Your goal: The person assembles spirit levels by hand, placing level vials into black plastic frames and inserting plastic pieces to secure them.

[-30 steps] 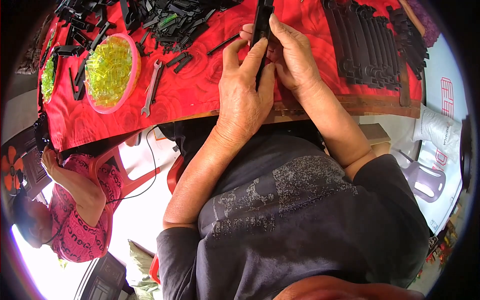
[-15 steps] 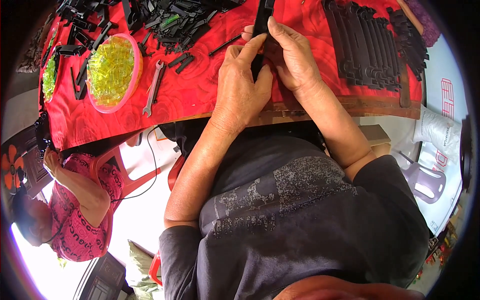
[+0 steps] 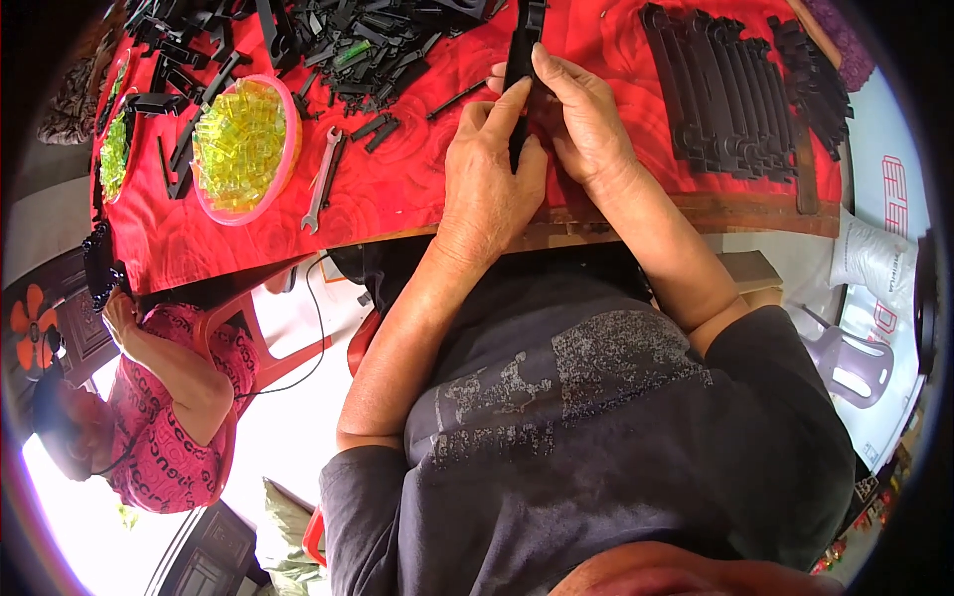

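Note:
Both my hands grip one long black plastic part that stands up over the table's near edge. My left hand pinches its lower portion, thumb on one side and fingers on the other. My right hand wraps the part from the right, with the thumb raised along it and fingertips behind. Whatever lies between my fingers is too small to make out. Left of my left hand, a thin black rod and an open-ended wrench lie on the red tablecloth.
A pink-rimmed basket holds yellow-green translucent pieces. Beyond it spreads a pile of small black parts. To the right, long black parts lie in a row. A co-worker in a pink patterned top sits at the left.
The table and its things have shifted slightly right and down in the left part of the view. My hands keep their grip on the black part, my left having moved slightly.

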`<state>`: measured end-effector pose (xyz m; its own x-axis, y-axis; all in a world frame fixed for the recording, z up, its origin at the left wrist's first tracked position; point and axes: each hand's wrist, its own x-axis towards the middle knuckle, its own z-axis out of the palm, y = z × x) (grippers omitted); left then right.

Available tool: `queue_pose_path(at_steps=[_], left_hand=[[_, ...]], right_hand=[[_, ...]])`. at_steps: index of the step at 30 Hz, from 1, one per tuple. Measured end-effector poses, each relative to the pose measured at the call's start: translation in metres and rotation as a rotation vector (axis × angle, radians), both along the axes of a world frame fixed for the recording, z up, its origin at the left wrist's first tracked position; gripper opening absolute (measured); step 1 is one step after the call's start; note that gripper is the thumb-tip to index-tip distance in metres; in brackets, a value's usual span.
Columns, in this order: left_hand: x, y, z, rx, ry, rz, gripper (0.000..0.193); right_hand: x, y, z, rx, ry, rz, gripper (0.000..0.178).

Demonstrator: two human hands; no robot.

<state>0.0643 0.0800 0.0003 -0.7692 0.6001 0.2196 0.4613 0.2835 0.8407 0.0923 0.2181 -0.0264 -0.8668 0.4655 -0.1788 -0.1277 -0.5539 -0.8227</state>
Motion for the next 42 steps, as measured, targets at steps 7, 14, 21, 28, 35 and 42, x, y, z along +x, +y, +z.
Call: queue_pose_path(at_steps=[7, 14, 21, 28, 35, 42], left_hand=[[-0.004, 0.005, -0.003, -0.020, -0.024, -0.044, 0.054], [-0.007, 0.002, 0.002, -0.009, -0.042, -0.046, 0.046], [-0.004, -0.001, 0.003, 0.006, -0.028, 0.045, 0.024], [-0.004, 0.000, -0.007, 0.052, 0.040, 0.060, 0.021], [0.000, 0.000, -0.007, 0.030, 0.005, 0.056, 0.027], [-0.004, 0.000, -0.006, 0.077, 0.062, -0.035, 0.045]], right_hand=[[0.001, 0.003, 0.000, -0.092, 0.022, 0.037, 0.037], [0.002, 0.003, 0.002, -0.089, -0.021, 0.030, 0.038], [0.002, 0.002, 0.002, -0.080, -0.061, -0.007, 0.037], [0.001, 0.001, 0.007, -0.072, -0.060, 0.027, 0.037], [0.001, 0.003, 0.001, -0.056, -0.057, 0.016, 0.039], [0.000, 0.004, -0.004, -0.040, -0.061, -0.006, 0.037]])
